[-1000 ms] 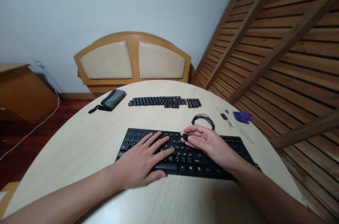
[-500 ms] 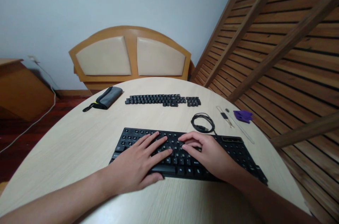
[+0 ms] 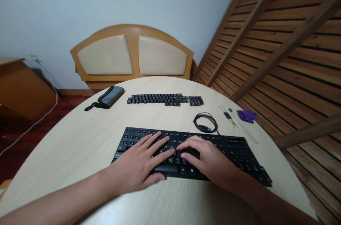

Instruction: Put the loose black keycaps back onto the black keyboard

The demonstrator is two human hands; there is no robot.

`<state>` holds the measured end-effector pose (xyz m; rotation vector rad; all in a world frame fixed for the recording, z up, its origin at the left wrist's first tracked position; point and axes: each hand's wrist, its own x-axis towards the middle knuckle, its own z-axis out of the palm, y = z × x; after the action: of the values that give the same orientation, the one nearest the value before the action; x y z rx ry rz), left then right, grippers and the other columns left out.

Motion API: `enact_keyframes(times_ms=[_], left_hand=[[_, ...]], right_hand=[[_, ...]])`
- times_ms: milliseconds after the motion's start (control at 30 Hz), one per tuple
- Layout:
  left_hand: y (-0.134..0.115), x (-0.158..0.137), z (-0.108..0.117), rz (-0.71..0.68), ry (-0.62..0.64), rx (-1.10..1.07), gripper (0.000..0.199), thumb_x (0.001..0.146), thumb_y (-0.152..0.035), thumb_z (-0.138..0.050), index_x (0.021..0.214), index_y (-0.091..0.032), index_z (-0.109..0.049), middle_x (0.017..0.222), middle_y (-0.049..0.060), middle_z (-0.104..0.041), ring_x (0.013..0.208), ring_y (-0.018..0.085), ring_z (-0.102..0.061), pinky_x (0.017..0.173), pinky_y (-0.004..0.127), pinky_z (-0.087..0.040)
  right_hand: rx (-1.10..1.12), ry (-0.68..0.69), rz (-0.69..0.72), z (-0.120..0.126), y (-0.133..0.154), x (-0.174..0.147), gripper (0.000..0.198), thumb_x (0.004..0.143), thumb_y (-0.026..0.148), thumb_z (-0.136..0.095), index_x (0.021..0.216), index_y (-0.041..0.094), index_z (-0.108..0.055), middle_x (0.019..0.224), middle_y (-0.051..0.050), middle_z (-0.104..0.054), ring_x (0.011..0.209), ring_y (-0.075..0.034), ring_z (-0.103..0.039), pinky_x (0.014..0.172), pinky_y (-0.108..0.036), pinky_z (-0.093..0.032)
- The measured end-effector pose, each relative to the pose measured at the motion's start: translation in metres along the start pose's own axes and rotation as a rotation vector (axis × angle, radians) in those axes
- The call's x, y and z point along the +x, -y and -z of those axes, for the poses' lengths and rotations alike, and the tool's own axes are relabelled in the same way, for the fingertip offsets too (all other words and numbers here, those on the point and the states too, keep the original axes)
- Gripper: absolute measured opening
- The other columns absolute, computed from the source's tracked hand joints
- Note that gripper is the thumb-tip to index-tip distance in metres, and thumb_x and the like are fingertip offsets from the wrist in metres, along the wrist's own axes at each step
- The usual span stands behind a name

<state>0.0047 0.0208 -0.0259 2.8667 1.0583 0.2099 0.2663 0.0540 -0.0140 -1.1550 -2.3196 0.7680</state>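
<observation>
A black keyboard (image 3: 166, 169) lies across the table before me, with keycaps on its lower rows and bare key posts over most of the rest. Flat over its left half rests my left hand (image 3: 140, 161), fingers spread, hiding many keys. My right hand (image 3: 206, 155) is at the middle of the keyboard, thumb and index finger pinched about a small black keycap (image 3: 179, 152), mostly hidden by the fingertips. Farther back, loose black keycaps (image 3: 153, 98) stand in rows, with a smaller group (image 3: 195, 101) at their right.
Behind the keyboard sits its coiled black cable (image 3: 205, 122). To the right lie a keycap puller (image 3: 227, 115), a thin pale brush-like stick (image 3: 243, 125) and a purple cloth (image 3: 246, 115). A grey folded pouch (image 3: 110, 97) is at the back left of the round table (image 3: 66, 140).
My right hand has moved slightly left and toward me, its fingertips now lower on the keyboard beside my left index finger. My left hand stays in place.
</observation>
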Motion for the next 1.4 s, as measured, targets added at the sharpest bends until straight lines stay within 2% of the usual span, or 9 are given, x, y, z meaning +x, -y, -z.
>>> enact_keyframes(times_ms=[433, 833, 967, 1167, 1300, 1400], left_hand=[[0.000, 0.000, 0.000, 0.008, -0.003, 0.015, 0.065, 0.100, -0.060, -0.043, 0.156, -0.029, -0.030, 0.163, 0.009, -0.027, 0.149, 0.036, -0.022, 0.117, 0.057, -0.029], [0.000, 0.000, 0.000, 0.003, 0.013, 0.017, 0.065, 0.100, -0.059, -0.042, 0.156, -0.028, -0.030, 0.163, 0.010, -0.025, 0.150, 0.037, -0.020, 0.117, 0.058, -0.028], [0.000, 0.000, -0.001, -0.003, -0.006, 0.010, 0.064, 0.100, -0.059, -0.043, 0.156, -0.028, -0.032, 0.163, 0.010, -0.026, 0.150, 0.037, -0.021, 0.117, 0.058, -0.028], [0.000, 0.001, 0.001, 0.003, 0.030, 0.030, 0.065, 0.100, -0.059, -0.041, 0.156, -0.028, -0.029, 0.163, 0.011, -0.025, 0.150, 0.037, -0.020, 0.117, 0.058, -0.028], [0.000, 0.001, 0.001, 0.003, 0.034, 0.031, 0.065, 0.101, -0.060, -0.040, 0.156, -0.027, -0.030, 0.163, 0.011, -0.024, 0.150, 0.037, -0.020, 0.117, 0.058, -0.029], [0.000, 0.001, 0.000, 0.001, 0.016, 0.024, 0.064, 0.100, -0.059, -0.041, 0.156, -0.028, -0.031, 0.163, 0.010, -0.025, 0.150, 0.037, -0.020, 0.117, 0.058, -0.028]], right_hand=[[-0.054, -0.037, 0.176, -0.002, -0.003, 0.000, 0.016, 0.086, 0.018, -0.069, 0.098, 0.026, -0.077, 0.099, -0.002, -0.078, 0.095, -0.020, -0.069, 0.089, -0.035, -0.054], [-0.107, -0.089, 0.233, -0.006, -0.004, -0.002, 0.016, 0.081, 0.009, -0.066, 0.085, 0.023, -0.073, 0.092, -0.002, -0.077, 0.088, -0.019, -0.069, 0.083, -0.032, -0.055], [-0.193, -0.100, 0.261, -0.007, -0.001, -0.005, 0.015, 0.079, 0.007, -0.065, 0.081, 0.022, -0.069, 0.092, -0.003, -0.076, 0.089, -0.020, -0.068, 0.081, -0.032, -0.056], [-0.357, -0.142, 0.358, -0.010, 0.004, -0.005, 0.016, 0.083, 0.006, -0.058, 0.078, 0.019, -0.066, 0.083, -0.005, -0.073, 0.082, -0.020, -0.068, 0.075, -0.030, -0.055], [-0.441, -0.089, 0.419, -0.008, 0.005, -0.005, 0.017, 0.081, 0.004, -0.060, 0.076, 0.019, -0.065, 0.084, -0.005, -0.073, 0.081, -0.021, -0.068, 0.073, -0.030, -0.055], [-0.485, -0.044, 0.383, -0.007, 0.008, -0.005, 0.016, 0.081, 0.004, -0.061, 0.075, 0.019, -0.065, 0.085, -0.005, -0.073, 0.080, -0.021, -0.068, 0.071, -0.031, -0.055]])
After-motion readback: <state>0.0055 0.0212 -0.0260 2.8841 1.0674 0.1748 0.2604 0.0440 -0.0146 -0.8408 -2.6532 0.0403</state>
